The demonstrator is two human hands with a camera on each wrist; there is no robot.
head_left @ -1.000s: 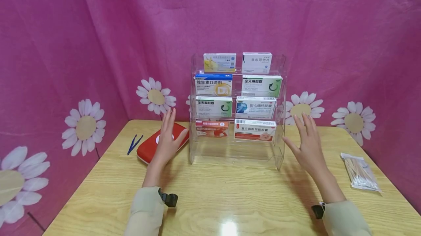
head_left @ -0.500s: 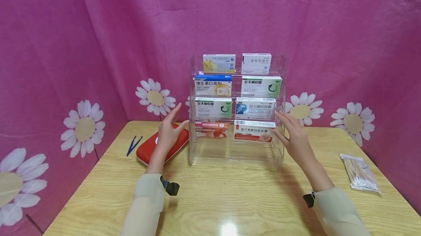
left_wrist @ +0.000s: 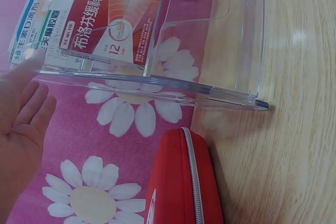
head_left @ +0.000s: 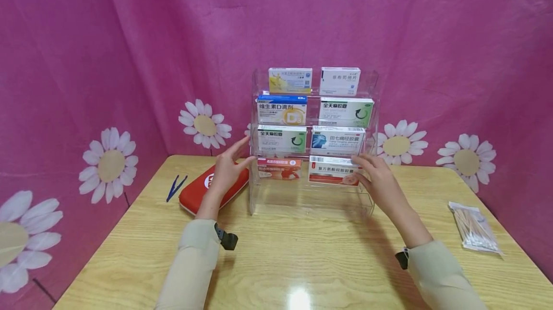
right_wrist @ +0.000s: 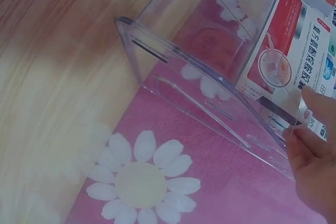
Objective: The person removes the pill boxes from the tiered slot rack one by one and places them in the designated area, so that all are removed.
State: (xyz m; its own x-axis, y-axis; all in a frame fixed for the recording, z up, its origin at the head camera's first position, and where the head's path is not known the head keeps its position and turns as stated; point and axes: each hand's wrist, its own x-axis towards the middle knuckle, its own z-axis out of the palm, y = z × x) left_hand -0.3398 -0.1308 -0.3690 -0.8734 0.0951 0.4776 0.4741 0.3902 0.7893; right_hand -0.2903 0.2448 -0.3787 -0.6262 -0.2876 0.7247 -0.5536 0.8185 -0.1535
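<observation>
A clear acrylic rack (head_left: 302,199) holds several medicine boxes in tiers. My left hand (head_left: 226,171) is at the rack's left side, fingers extended; in the left wrist view its thumb (left_wrist: 29,66) reaches the clear edge. My right hand (head_left: 381,183) pinches the right end of the lowest right medicine box (head_left: 330,173), white and red, with thumb and forefinger. That box (right_wrist: 283,61) still sits in its tier. Left of it is a red medicine box (head_left: 278,170), behind clear plastic. The right hand's other fingers are partly hidden.
A red zippered case (head_left: 198,195) lies behind my left hand, with blue tweezers (head_left: 174,189) to its left. On the right lies a bag of cotton swabs (head_left: 474,228). A pink flowered cloth (head_left: 207,60) hangs behind the wooden table (head_left: 276,257).
Both hands have moved inward to the rack. My right hand has come from beside the rack onto the lowest right box, its fingers drawing together. The left has moved to the rack's left edge.
</observation>
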